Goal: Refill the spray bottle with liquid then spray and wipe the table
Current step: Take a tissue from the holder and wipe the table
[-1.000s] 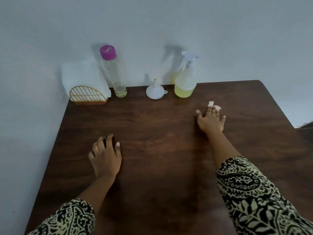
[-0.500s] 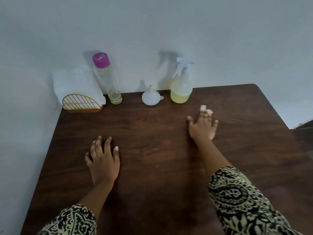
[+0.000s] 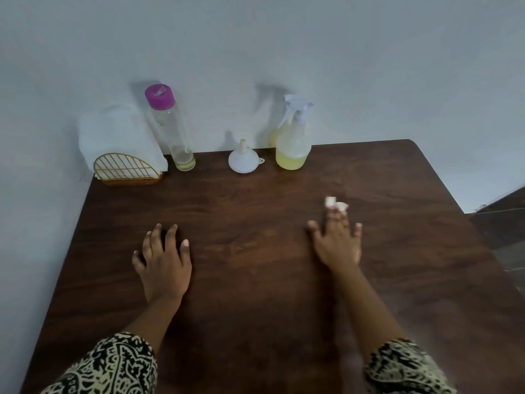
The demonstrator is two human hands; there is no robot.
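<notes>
A clear spray bottle [image 3: 292, 143] with some yellow liquid in its bottom stands at the table's far edge by the wall. Left of it sits a small white funnel [image 3: 243, 161], spout up. Further left stands a tall clear bottle [image 3: 172, 129] with a purple cap and a little liquid at the bottom. My left hand [image 3: 163, 264] rests flat on the dark wooden table [image 3: 255, 294], fingers relaxed. My right hand [image 3: 336, 243] lies flat on the table with fingers spread; a small white wad of tissue [image 3: 335, 203] shows at its fingertips.
A gold wire napkin holder [image 3: 126, 169] with white tissues [image 3: 119, 135] stands in the far left corner against the wall. The table's right edge runs diagonally, with a dark floor [image 3: 505, 223] beyond it.
My right hand has slid back toward me with the white tissue at its fingertips. My left hand stayed in place, its fingers straightening a little.
</notes>
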